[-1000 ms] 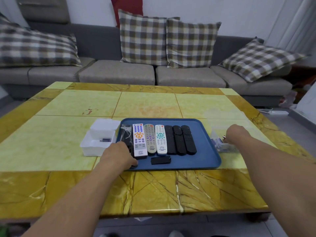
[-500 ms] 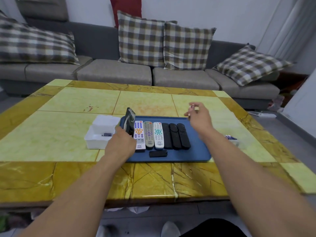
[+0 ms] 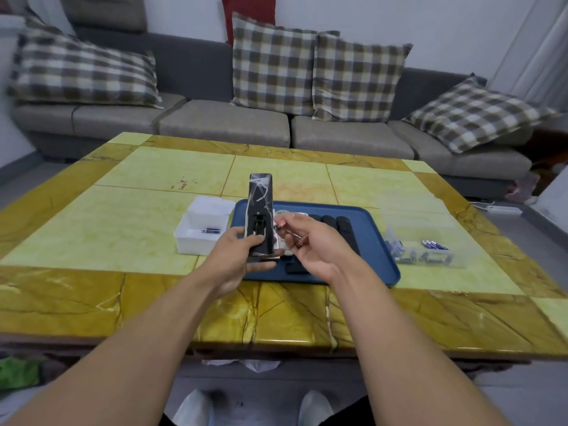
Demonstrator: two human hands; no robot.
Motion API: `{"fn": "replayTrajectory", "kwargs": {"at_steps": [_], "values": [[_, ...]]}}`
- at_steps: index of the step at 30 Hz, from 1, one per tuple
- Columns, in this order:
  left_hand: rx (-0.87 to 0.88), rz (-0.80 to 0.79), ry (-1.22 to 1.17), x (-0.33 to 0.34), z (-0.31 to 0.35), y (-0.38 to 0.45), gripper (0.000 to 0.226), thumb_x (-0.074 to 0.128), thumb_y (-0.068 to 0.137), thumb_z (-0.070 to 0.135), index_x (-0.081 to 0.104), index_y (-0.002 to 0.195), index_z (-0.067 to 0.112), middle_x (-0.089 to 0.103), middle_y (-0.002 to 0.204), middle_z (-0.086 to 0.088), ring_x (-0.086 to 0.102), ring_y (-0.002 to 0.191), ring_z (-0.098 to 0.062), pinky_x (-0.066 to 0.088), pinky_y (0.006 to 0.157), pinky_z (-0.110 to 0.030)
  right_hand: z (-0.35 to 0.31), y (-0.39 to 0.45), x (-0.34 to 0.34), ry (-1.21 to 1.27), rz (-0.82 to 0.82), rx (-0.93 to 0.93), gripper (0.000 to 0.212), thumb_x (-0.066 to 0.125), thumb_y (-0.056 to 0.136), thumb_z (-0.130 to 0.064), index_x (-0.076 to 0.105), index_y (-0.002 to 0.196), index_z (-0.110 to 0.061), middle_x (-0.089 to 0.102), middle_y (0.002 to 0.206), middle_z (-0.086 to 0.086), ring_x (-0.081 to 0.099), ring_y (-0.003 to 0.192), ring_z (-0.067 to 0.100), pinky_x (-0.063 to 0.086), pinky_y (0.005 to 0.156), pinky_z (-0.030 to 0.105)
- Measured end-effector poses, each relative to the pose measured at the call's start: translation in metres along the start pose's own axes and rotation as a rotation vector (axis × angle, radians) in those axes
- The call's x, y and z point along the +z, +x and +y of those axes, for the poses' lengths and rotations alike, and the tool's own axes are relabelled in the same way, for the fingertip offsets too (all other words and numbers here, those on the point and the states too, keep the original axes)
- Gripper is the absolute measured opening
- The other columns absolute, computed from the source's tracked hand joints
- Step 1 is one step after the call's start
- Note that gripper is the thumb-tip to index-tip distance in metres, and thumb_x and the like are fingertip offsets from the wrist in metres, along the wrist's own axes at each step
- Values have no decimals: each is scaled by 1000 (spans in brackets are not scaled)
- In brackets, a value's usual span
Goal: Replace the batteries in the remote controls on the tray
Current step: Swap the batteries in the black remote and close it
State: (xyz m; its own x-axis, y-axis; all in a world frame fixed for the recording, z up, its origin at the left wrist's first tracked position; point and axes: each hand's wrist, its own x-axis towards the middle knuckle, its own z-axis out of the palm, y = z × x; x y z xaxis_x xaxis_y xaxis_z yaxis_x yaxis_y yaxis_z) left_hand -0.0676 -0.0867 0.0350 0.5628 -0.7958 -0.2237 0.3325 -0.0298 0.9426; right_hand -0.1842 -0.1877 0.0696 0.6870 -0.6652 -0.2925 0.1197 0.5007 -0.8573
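Note:
My left hand (image 3: 238, 256) grips a black remote (image 3: 260, 210) by its lower end and holds it upright over the left side of the blue tray (image 3: 379, 265). The remote's back faces me with its battery compartment uncovered. My right hand (image 3: 313, 244) holds two reddish batteries (image 3: 290, 232) in its fingers, right beside the remote. Several other remotes (image 3: 338, 224) lie in a row on the tray, mostly hidden behind my hands. A loose black battery cover (image 3: 296, 268) lies at the tray's front.
A white box (image 3: 203, 232) with one blue battery (image 3: 211, 230) in it stands left of the tray. A clear box (image 3: 421, 253) with blue batteries sits to the right. The yellow marble table (image 3: 138, 247) ends near me; a grey sofa with checked cushions stands behind.
My left hand has lifted the black remote off the tray and turned it upright. My right hand came from the clear box to the remote with two batteries.

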Motion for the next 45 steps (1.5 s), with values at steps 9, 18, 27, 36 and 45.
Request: {"fn": "replayTrajectory", "kwargs": {"at_steps": [9,18,27,36,45], "values": [[27,-122,-89,-3,-3,12,43,46,101,-5,55,134,21,71,120,-14,72,105,-32,62,76,-45,6,-2,11,-484,111,-350,15,78,85,-17,74,99,-13,76,84,-1,62,58,-2,44,49,11],[-38,-99,-265,-4,-2,19,42,33,103,17,58,133,1,62,127,-32,65,112,-42,51,100,-59,13,9,2,-947,107,-571,11,79,84,-31,76,94,-31,74,83,-15,60,63,-2,49,63,19],[-33,-37,-202,-2,-5,23,36,38,109,28,51,133,4,70,115,-21,75,76,-26,59,52,-35,18,12,-4,-1022,-19,-561,12,78,85,-25,76,95,-31,65,73,-24,52,54,2,49,57,19],[21,-51,-151,-3,-5,25,33,36,110,30,44,135,11,69,115,-18,74,79,-27,62,61,-45,14,12,0,-1037,123,-511,35,89,70,-29,65,94,-28,57,97,-9,51,71,3,40,61,21],[64,-135,-70,6,-9,21,29,36,109,32,38,137,24,76,110,-6,75,90,-31,62,66,-49,11,16,-7,-828,172,-239,52,95,61,-22,48,84,-18,56,76,-3,51,64,12,42,55,23]]}}
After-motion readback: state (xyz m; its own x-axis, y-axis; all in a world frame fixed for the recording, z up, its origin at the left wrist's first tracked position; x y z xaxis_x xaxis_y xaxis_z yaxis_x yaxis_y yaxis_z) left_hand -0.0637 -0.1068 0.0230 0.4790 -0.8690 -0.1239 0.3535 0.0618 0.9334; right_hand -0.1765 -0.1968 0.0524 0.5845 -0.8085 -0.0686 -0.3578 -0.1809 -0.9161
